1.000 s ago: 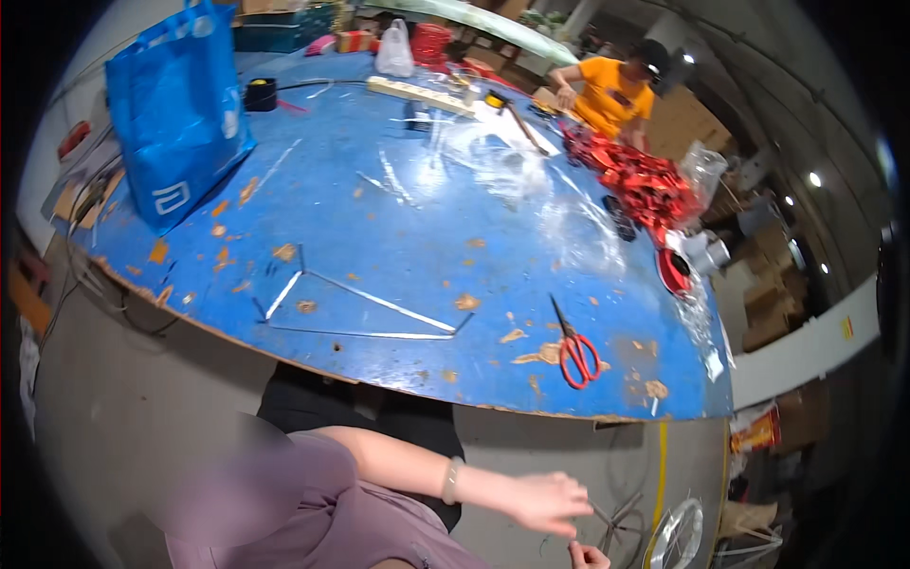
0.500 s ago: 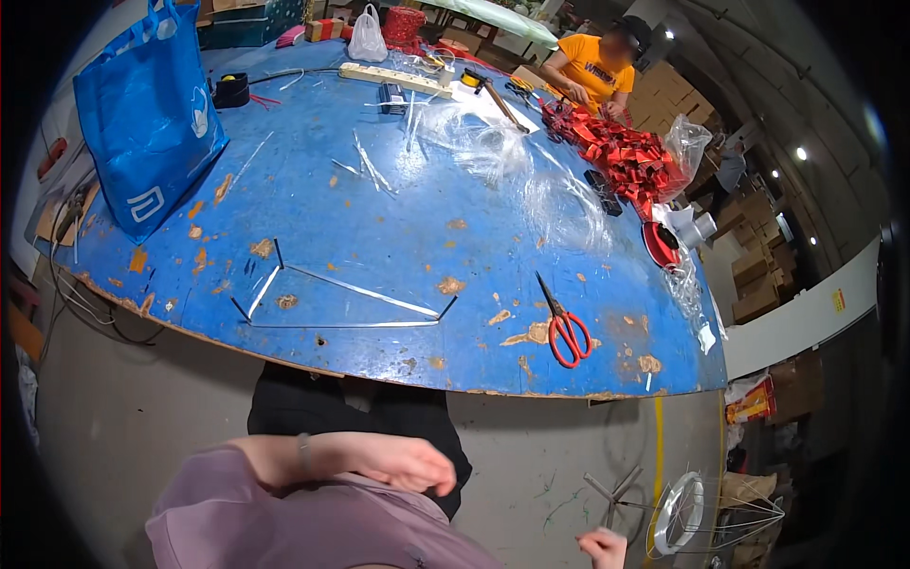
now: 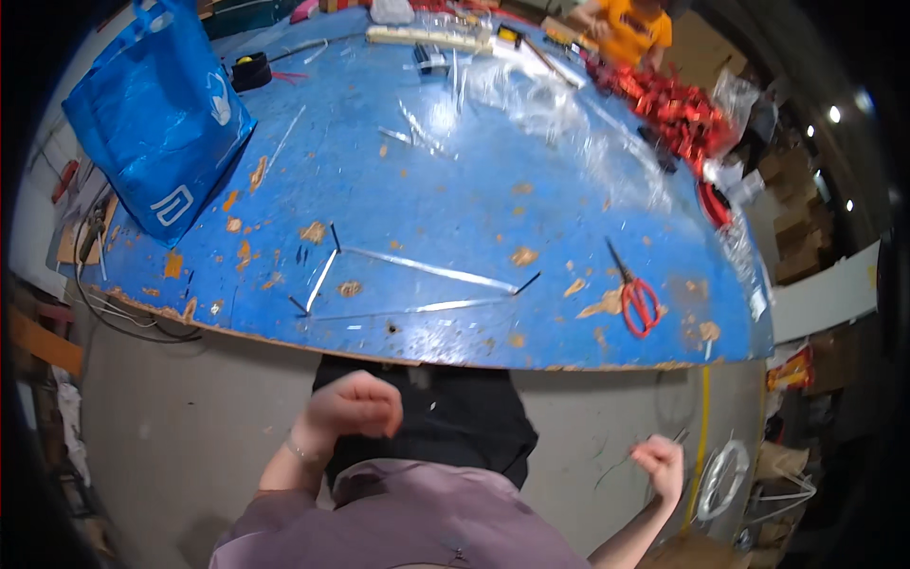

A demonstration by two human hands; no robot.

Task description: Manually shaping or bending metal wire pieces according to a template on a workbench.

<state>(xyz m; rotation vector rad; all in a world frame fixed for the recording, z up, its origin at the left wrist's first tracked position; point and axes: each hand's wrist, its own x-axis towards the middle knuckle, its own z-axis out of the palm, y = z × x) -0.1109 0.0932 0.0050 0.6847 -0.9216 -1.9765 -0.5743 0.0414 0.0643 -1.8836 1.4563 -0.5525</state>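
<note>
My left hand (image 3: pixel 358 406) is over my lap, below the table's near edge, with its fingers curled in and slightly blurred. My right hand (image 3: pixel 661 465) hangs over the floor at the lower right, fingers also curled. Neither shows anything in it, and neither touches the table. On the blue table (image 3: pixel 455 209) in front of me, a thin white strip (image 3: pixel 427 266) is laid out as a triangle, with a short black rod at each corner. To its right lie scissors (image 3: pixel 641 308) with red handles, blades pointing away.
A blue bag (image 3: pixel 156 123) stands at the left. Clear plastic film (image 3: pixel 531 95) and shiny red ribbon (image 3: pixel 673 109) lie farther back, near a person in an orange shirt (image 3: pixel 630 28). A power strip (image 3: pixel 427 38) lies at the far side. A white ring (image 3: pixel 722 479) is on the floor.
My view has swung so that the table sits farther right and higher. My left hand has risen toward the table edge, and my right hand has come up further into view.
</note>
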